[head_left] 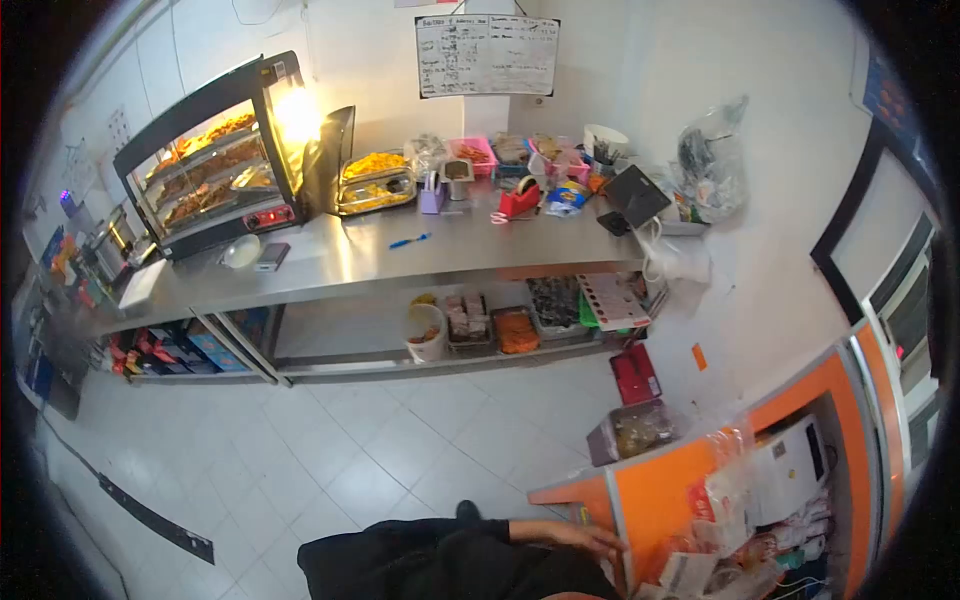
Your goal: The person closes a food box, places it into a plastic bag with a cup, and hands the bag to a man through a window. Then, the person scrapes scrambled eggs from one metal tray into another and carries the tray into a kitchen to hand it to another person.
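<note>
Several crumpled whitish plastic bags lie right of the left hand, its fingers slightly spread beside the grey-edged orange desk, any grip unclear; nudged, that loose heap could slide.

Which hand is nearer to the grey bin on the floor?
Left, it seems. The left hand is by the orange counter, below the bin in the picture. The right hand is not clearly seen; skin at the bottom edge, farther off, may be it.
</note>
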A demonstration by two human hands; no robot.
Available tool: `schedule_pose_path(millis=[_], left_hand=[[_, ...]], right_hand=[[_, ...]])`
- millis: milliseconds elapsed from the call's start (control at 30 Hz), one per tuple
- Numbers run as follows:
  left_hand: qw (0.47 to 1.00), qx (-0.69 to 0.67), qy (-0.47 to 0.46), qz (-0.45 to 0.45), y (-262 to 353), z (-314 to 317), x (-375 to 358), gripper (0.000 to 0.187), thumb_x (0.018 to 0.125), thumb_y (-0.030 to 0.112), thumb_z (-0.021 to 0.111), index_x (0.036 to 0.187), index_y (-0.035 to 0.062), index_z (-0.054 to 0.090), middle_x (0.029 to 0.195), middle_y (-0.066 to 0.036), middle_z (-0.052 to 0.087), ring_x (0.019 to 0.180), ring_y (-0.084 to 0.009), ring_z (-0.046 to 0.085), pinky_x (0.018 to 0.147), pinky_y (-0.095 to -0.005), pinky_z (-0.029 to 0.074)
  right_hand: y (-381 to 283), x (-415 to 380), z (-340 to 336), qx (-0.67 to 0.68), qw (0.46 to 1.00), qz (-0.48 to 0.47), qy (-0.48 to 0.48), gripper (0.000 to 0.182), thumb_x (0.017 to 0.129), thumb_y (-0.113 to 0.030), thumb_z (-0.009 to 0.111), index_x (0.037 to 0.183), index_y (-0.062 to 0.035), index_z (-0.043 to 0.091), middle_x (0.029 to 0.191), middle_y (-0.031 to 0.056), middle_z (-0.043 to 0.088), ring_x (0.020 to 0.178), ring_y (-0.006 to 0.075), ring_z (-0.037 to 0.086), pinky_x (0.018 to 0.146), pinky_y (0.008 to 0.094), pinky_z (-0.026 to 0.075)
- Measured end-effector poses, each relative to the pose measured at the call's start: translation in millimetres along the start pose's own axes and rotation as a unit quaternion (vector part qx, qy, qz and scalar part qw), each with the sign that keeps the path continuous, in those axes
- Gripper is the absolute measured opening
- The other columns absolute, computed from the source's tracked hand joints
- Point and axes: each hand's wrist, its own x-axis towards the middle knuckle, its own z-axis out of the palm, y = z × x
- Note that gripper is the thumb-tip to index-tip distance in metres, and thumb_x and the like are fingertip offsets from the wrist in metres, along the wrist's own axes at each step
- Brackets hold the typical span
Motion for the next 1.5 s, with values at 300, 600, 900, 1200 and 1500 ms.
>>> schedule_pose_path(millis=[300, 600, 900, 1200, 1500], left_hand=[[0.933, -0.036, 0.353, 0.058, 134, -97, -177, 0.043, 0.084, 0.030, 0.042, 0.119, 0.0071, 0.034, 0.109, -0.005, 0.046, 0.098, -0.0143, 0.044, 0.081, -0.0256, 0.034], [0.826, -0.155, 0.510, 0.185, 179, -201, -311, 0.037, 0.083, 0.025, 0.044, 0.114, 0.0062, 0.036, 0.106, -0.005, 0.047, 0.093, -0.0138, 0.049, 0.077, -0.0241, 0.037], [0.699, -0.155, 0.617, 0.326, 327, -376, -424, 0.028, 0.082, 0.023, 0.045, 0.107, 0.0099, 0.043, 0.099, -0.004, 0.050, 0.087, -0.0137, 0.050, 0.074, -0.0239, 0.039], [0.555, -0.260, 0.676, 0.409, 328, -433, -519, 0.029, 0.080, 0.020, 0.048, 0.105, 0.0085, 0.042, 0.098, -0.005, 0.047, 0.087, -0.0180, 0.047, 0.074, -0.0273, 0.040], [0.520, -0.319, 0.689, 0.391, 345, -495, -593, 0.021, 0.080, 0.021, 0.048, 0.099, 0.0123, 0.046, 0.096, -0.002, 0.051, 0.085, -0.0161, 0.050, 0.071, -0.0255, 0.040]], right_hand=[[-101, 31, 118, 0.021, 0.978, -0.192, 0.083, 0.014, 0.080, -0.004, 0.042, 0.088, 0.0045, 0.050, 0.083, 0.0155, 0.052, 0.079, 0.0284, 0.050, 0.072, 0.0365, 0.040], [-262, 34, 332, 0.232, 0.934, -0.268, -0.042, 0.009, 0.077, 0.002, 0.042, 0.082, 0.0042, 0.049, 0.077, 0.0140, 0.050, 0.069, 0.0284, 0.048, 0.063, 0.0350, 0.039], [-427, 43, 530, 0.384, 0.887, -0.165, -0.199, 0.005, 0.077, 0.000, 0.048, 0.079, 0.0023, 0.052, 0.073, 0.0107, 0.052, 0.066, 0.0208, 0.049, 0.058, 0.0282, 0.039], [-652, -5, 730, 0.554, 0.664, -0.182, -0.468, 0.008, 0.072, 0.000, 0.053, 0.080, 0.0024, 0.054, 0.077, 0.0091, 0.057, 0.072, 0.0165, 0.056, 0.067, 0.0253, 0.043], [-811, -80, 888, 0.271, 0.717, -0.262, -0.586, 0.062, 0.064, -0.009, 0.061, 0.115, -0.0001, 0.029, 0.083, 0.0234, 0.054, 0.078, 0.0374, 0.053, 0.068, 0.0401, 0.042]])
